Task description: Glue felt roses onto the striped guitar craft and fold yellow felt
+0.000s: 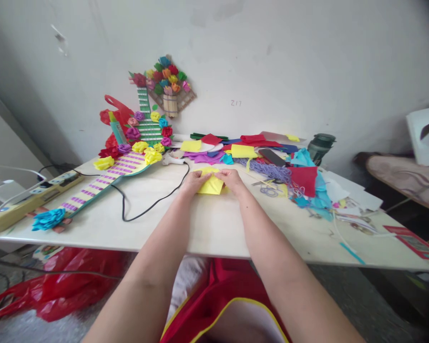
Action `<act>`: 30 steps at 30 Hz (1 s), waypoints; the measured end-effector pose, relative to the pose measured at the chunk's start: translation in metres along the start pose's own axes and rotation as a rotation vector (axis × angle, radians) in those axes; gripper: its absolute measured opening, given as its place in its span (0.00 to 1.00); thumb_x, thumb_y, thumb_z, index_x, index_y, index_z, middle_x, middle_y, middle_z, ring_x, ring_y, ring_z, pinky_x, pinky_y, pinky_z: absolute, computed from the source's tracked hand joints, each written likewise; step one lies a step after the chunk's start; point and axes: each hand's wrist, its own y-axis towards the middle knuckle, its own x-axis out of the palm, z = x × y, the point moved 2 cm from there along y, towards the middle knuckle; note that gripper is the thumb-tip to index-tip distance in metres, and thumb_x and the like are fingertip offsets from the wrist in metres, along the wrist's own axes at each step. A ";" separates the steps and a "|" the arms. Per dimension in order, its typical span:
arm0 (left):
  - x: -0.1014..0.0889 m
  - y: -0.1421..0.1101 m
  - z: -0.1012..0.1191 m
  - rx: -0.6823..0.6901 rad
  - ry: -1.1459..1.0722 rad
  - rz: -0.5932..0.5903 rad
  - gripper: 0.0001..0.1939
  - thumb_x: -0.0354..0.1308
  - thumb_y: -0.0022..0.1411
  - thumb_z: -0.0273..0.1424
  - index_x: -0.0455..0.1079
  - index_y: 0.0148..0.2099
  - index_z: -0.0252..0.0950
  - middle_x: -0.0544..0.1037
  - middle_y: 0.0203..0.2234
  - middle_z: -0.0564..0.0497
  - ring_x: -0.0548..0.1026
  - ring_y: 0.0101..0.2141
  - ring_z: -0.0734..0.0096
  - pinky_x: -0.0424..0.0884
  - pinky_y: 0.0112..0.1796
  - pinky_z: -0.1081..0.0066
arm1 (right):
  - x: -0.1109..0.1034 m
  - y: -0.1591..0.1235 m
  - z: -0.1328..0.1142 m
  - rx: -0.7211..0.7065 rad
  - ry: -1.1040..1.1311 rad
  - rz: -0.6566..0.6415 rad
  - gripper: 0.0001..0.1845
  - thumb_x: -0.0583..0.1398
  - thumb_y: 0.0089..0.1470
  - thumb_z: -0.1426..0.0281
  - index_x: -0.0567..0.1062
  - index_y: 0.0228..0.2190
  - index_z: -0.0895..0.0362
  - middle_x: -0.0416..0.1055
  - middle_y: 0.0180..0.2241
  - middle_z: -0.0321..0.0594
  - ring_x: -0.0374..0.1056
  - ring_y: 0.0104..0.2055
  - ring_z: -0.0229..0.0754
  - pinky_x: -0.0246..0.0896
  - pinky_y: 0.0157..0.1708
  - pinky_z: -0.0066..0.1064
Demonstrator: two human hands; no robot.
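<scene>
Both hands hold a piece of yellow crepe paper (210, 185) above the middle of the table. My left hand (193, 182) pinches its left edge. At the upper right edge, my right hand (231, 178) has its fingers closed on the same paper. The sheet looks creased on top, and its lower part hangs flat toward me. Left of the hands lies a glue gun (174, 159) with a black cord. A flat guitar-shaped craft piece (103, 180) with purple and white stripes bears yellow, purple and blue paper flowers.
Stacked coloured paper (245, 151), purple yarn (268, 169), scissors (260, 183) and a dark green bottle (321, 146) lie or stand at the back right. A yellow power strip (35, 195) is at the left edge. A green striped craft with flowers (150, 128) leans on the wall.
</scene>
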 end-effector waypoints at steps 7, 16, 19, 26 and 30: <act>-0.001 0.000 0.000 0.020 0.063 0.027 0.21 0.66 0.41 0.43 0.71 0.31 0.31 0.74 0.20 0.51 0.72 0.22 0.72 0.66 0.23 0.75 | 0.001 -0.001 0.001 -0.002 0.043 -0.048 0.17 0.64 0.34 0.56 0.71 0.20 0.58 0.65 0.18 0.33 0.60 0.21 0.35 0.55 0.19 0.26; 0.002 -0.007 0.010 0.047 0.070 0.083 0.18 0.66 0.43 0.42 0.67 0.27 0.33 0.72 0.17 0.53 0.69 0.19 0.75 0.62 0.20 0.76 | -0.002 -0.001 0.003 0.065 0.083 -0.072 0.16 0.64 0.37 0.57 0.71 0.20 0.58 0.66 0.17 0.34 0.60 0.19 0.35 0.57 0.19 0.27; 0.002 -0.006 0.008 0.055 0.107 0.100 0.18 0.66 0.43 0.42 0.66 0.26 0.33 0.71 0.17 0.53 0.68 0.19 0.76 0.60 0.19 0.77 | -0.002 0.000 0.003 0.048 0.056 -0.045 0.15 0.64 0.38 0.59 0.71 0.19 0.58 0.66 0.16 0.33 0.60 0.19 0.36 0.57 0.19 0.28; -0.003 0.004 -0.002 0.078 0.177 0.148 0.17 0.64 0.45 0.43 0.66 0.25 0.34 0.67 0.15 0.55 0.66 0.18 0.76 0.57 0.19 0.76 | 0.000 -0.001 0.005 0.026 0.076 -0.064 0.17 0.63 0.38 0.57 0.70 0.18 0.58 0.65 0.16 0.33 0.59 0.18 0.34 0.55 0.18 0.27; -0.005 0.005 -0.006 0.085 0.164 0.165 0.17 0.63 0.45 0.42 0.65 0.25 0.34 0.64 0.15 0.57 0.65 0.19 0.77 0.55 0.20 0.76 | 0.002 -0.002 0.007 0.042 0.074 -0.097 0.18 0.64 0.38 0.56 0.70 0.19 0.58 0.66 0.17 0.34 0.60 0.19 0.35 0.55 0.19 0.27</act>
